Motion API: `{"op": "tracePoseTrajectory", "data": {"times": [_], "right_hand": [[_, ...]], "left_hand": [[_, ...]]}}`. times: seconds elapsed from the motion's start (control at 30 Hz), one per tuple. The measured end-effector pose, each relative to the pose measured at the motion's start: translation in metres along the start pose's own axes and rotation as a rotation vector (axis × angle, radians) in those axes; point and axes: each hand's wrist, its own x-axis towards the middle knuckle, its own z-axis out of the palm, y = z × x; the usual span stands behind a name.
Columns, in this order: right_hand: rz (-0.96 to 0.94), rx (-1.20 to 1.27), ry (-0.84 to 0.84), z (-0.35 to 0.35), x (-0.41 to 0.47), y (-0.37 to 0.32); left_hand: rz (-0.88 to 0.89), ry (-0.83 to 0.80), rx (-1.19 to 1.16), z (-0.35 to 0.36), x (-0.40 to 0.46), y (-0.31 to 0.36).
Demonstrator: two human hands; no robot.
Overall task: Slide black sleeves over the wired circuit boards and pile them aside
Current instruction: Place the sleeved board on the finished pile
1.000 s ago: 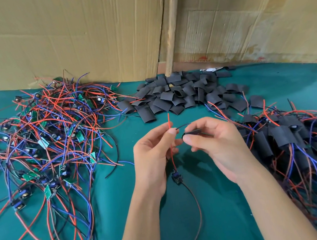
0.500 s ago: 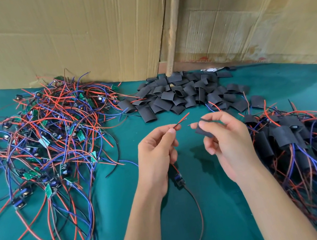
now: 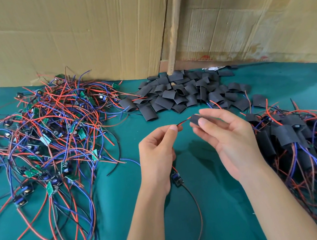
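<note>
My left hand (image 3: pixel 159 153) pinches the red wire (image 3: pixel 183 121) of one circuit board (image 3: pixel 177 179), which hangs below my wrist with a dark wire trailing toward me. The wire's tip points right at the mouth of a black sleeve (image 3: pixel 195 119) pinched between thumb and fingers of my right hand (image 3: pixel 230 139). Tip and sleeve almost touch. Left of my hands lies a tangle of bare wired boards (image 3: pixel 49 150). A pile of sleeved boards (image 3: pixel 307 137) lies on the right.
A heap of loose black sleeves (image 3: pixel 180 93) lies behind my hands on the green cloth (image 3: pixel 220 203). Cardboard sheets (image 3: pixel 76 33) and a wooden stick (image 3: pixel 174 20) stand along the back edge.
My hands drew apart from one another, then the right hand turned the sleeve so its mouth faces the red wire tip. The board stayed hanging under my left wrist.
</note>
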Motion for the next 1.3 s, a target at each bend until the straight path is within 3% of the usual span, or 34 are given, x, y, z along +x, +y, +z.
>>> {"op": "tracePoseTrajectory", "data": {"times": [0.23,0.43,0.9,1.3], "right_hand": [[-0.004,-0.111,-0.037,-0.005,0.002,-0.001],[0.004,-0.066,-0.094,-0.009,0.002,-0.004],[0.086,-0.217,-0.235,-0.008,0.000,0.000],[0.134,-0.068,-0.231,0.004,-0.003,0.005]], "left_hand": [[0.002,-0.017,0.041,0.001,-0.001,0.001],[0.024,-0.006,0.101,0.001,-0.001,0.001],[0.019,-0.117,0.300,0.001,-0.004,0.003],[0.078,-0.182,0.315,0.002,-0.005,0.003]]}}
